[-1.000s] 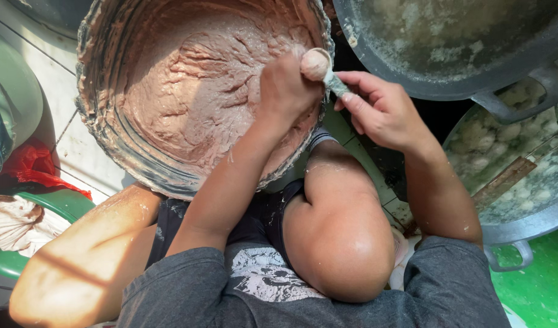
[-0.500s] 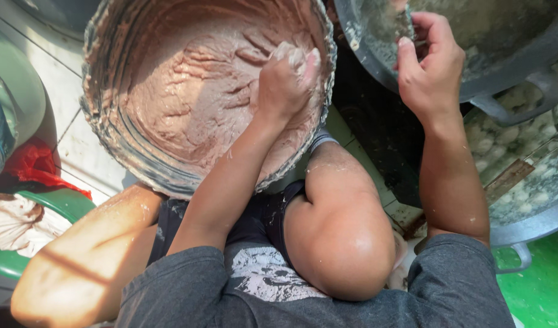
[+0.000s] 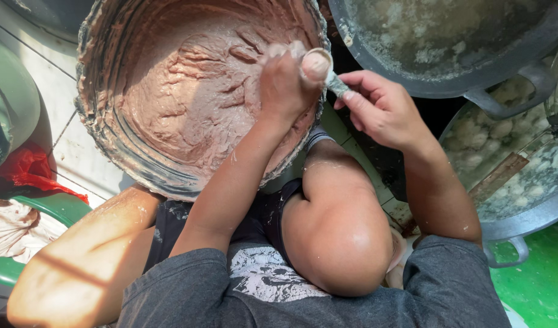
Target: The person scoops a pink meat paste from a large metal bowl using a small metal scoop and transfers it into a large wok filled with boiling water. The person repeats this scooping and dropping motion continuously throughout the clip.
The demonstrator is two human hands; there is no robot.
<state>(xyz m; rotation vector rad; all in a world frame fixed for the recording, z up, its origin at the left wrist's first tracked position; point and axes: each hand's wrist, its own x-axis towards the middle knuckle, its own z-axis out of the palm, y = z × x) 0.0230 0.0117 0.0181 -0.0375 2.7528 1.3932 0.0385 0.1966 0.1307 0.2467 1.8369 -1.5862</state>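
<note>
Right at the bottom of the frame we've got the grey shirt and two bare knees tucked up close, and just above them both arms run up toward the middle of the picture. Left hand sits upper centre, over the near right rim of the big paste tub, fingers curled into a tight fist and squeezing up a pale ball of paste at the top of the fist. Right hand is just beside it, fingers and thumb pinched closed on the handle of a small metal spoon, the bowl of the spoon touching that ball. So the ball sits right between the two hands, on the fist, at the spoon's tip. I'd judge that paste soft, wet and sticky, light in a ball this size and easy to squash out of shape, so it wants scooping from underneath with the spoon, not pinching. Left of the hands, the pinkish-brown paste fills the tub, ridged with finger tracks. Further up, upper right, a dark pan holds cloudy liquid with pale lumps in it, and below it at the right edge a metal pot carries more round pale balls.
</note>
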